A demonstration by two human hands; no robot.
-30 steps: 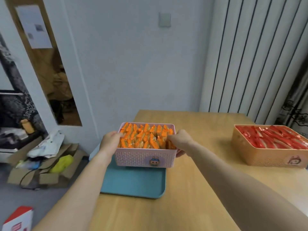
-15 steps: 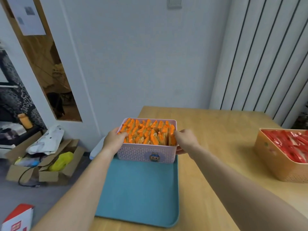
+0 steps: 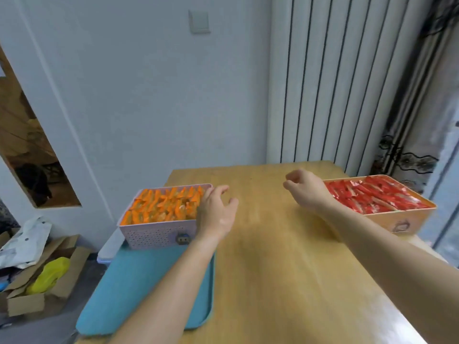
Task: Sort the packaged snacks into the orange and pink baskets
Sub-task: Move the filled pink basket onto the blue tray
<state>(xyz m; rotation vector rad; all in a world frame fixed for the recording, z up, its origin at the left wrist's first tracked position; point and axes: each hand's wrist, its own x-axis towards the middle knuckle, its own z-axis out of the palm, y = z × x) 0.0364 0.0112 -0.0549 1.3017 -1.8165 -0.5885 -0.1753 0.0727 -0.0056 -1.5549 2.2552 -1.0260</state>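
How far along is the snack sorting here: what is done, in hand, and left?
Done, apparently: orange packets fill the pink basket, red packets fill the orange basket. In hand: nothing; the left hand, fingers spread, is at the pink basket's right end and the right hand hangs loosely curled, empty. Left: no loose packets show on the table or teal tray.

Both bare forearms reach forward, well apart. Left hand (image 3: pixel 217 211) is palm down, fingers spread and relaxed. Right hand (image 3: pixel 306 191) has fingers loosely curled, holding nothing.
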